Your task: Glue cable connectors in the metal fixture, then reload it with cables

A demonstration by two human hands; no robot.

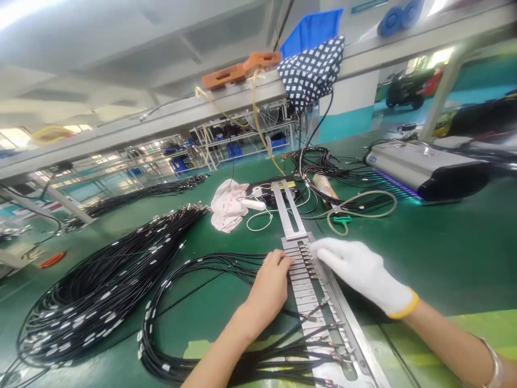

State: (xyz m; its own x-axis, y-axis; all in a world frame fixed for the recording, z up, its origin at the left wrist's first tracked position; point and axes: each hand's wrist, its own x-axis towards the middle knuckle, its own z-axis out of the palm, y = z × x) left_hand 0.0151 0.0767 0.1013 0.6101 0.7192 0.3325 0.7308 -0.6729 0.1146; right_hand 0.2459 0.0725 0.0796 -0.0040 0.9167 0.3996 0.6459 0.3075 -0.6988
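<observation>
A long slotted metal fixture (307, 293) lies on the green bench, with black cables (226, 267) laid into its slots and their metal connector ends lined up along it. My bare left hand (269, 288) rests at the fixture's left edge, fingers curled onto a cable in a slot. My right hand (359, 269), in a white glove with a yellow cuff, lies across the fixture's right side, fingers stretched toward the row of connector tips (307, 260).
A large coil of black cables (100, 291) lies at the left, another bundle (149, 191) farther back. A white cloth (228, 205), a grey machine (424, 170), tangled wires (343, 178), and an overhead shelf with a blue bin (309, 32) and a dotted cloth (313, 70) are beyond.
</observation>
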